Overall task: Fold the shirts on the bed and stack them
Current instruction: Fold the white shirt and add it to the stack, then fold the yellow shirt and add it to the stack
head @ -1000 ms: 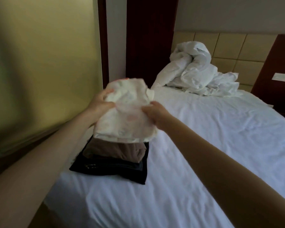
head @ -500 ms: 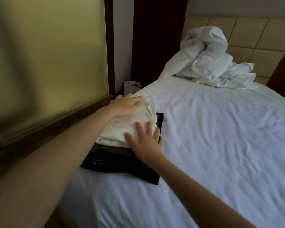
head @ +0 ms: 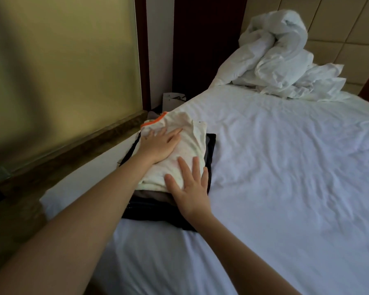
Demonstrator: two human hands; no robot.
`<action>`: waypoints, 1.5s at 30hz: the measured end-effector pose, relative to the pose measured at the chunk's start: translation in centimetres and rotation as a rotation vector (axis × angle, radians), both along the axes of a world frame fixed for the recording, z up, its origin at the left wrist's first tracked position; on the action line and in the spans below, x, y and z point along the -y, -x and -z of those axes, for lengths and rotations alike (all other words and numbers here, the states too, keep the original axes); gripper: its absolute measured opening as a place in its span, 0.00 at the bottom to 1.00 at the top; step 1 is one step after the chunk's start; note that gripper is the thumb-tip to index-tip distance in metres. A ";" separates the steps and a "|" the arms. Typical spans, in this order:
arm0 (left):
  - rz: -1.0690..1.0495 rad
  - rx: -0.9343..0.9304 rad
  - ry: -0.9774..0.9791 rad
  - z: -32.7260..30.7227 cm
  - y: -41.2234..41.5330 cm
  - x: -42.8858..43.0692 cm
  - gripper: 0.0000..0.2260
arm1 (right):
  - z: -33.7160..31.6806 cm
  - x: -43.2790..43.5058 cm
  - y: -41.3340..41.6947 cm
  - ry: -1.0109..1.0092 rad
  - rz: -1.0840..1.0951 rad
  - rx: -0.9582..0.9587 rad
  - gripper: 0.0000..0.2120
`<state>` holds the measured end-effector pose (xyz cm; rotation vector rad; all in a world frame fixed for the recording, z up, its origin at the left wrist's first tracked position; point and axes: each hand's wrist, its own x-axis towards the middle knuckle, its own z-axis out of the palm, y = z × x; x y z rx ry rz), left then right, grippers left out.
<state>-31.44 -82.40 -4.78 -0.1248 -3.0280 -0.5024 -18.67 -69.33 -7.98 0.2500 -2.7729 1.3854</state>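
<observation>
Left hand (head: 160, 145): flat, fingers straight, palm down on the middle of the white shirt (head: 192, 143). It grips nothing. Right hand (head: 190, 188): flat, fingers spread, resting on the shirt's near edge, with its heel over the layers beneath. It also grips nothing.

Change: one second ago both hands gripped the folded white shirt in the air above the pile. Half a second ago it lay on the pile with both hands flat on it. Now the left hand has slid from the far edge toward the middle, exposing an orange trim at the far corner. The right hand sits nearly where it was.

Position: the white shirt lies on a brown shirt (head: 151, 195), which lies on a black shirt (head: 211, 150), at the left edge of the bed (head: 285, 188).

Assessment: placement is done. The current step appears to be smoothing and squaring the top layer. No loose shirt shows on the sheet. A bunched duvet (head: 281, 56) lies at the head, well apart. The task is probably near completion.
</observation>
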 end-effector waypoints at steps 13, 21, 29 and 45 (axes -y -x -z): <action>0.038 -0.088 0.029 -0.9 -11.6 -1.2 0.21 | -0.4 -5.6 -3.5 -0.187 -0.095 -0.086 0.23; 0.174 -0.139 -0.022 -1.8 -18.1 -6.6 0.21 | -1.6 -14.6 -9.9 -0.273 0.011 -0.213 0.15; 0.439 0.061 -0.368 -1.3 -23.2 -20.0 0.11 | -2.5 -26.5 -17.2 -0.252 0.253 -0.258 0.12; 0.918 0.170 -0.249 2.1 -32.4 -53.7 0.16 | 1.0 -53.4 -32.2 -0.378 0.889 -0.216 0.13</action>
